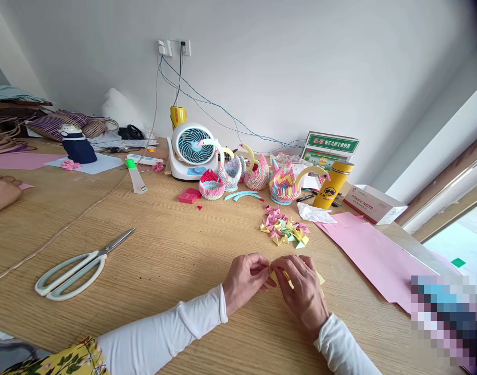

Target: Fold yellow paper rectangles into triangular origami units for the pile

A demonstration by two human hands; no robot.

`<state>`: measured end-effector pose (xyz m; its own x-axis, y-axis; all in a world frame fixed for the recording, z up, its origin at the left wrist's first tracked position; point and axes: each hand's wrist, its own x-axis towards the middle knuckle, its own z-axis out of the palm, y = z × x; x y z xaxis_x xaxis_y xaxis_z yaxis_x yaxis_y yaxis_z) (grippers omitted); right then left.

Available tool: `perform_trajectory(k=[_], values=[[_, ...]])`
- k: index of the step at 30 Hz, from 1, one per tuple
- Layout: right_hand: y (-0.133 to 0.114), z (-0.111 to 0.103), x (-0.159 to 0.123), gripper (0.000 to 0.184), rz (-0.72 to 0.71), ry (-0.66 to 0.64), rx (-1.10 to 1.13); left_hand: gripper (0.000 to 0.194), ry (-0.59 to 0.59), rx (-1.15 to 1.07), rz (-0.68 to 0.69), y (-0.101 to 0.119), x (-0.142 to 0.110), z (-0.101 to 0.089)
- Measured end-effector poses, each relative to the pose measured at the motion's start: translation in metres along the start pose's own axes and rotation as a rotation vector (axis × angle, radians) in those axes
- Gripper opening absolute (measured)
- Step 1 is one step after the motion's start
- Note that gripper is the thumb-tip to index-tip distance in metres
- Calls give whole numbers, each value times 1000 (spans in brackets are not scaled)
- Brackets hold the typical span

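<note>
Near the front middle of the table, my left hand point(245, 278) and my right hand point(302, 286) meet with fingers pinched on a small piece of yellow paper point(273, 274). My fingers cover most of it, so its folds are hard to see. More yellow paper point(321, 278) shows beyond the right hand's edge, partly hidden by it. Just past my hands lies a loose pile of folded paper pieces point(283, 227) in pink, yellow and pale green. White-handled scissors point(76, 271) rest well to the left, blades pointing away.
Several folded-paper swans point(285, 185) stand behind the pile, beside a white fan point(193, 151). A glue bottle point(137, 177) is left of them. Pink sheets point(373, 255), a yellow flask point(333, 185) and a sticky-note box point(375, 203) occupy the right. Another person's hand point(3, 194) rests at far left.
</note>
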<state>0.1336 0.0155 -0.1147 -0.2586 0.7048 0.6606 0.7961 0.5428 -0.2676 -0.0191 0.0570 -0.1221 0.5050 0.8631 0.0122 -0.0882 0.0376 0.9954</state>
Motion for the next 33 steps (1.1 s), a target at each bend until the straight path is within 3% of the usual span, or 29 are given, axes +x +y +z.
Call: perform_trajectory(k=[8,16,21,27,33], values=[[-1,0,0,23,-61,35,-68,37,35,-86,-25,2,2,1],[-5,1,-3,35,-63,-9,-176,34,38,-167,-51,10,2,-2],[-8,-1,-3,32,-44,-5,-144,35,63,-237,-64,9,2,-4],[-1,2,-4,15,183,88,41,33,42,-237,-25,7,5,-4],[1,8,-5,25,396,127,264,34,23,-186,-9,5,4,-3]])
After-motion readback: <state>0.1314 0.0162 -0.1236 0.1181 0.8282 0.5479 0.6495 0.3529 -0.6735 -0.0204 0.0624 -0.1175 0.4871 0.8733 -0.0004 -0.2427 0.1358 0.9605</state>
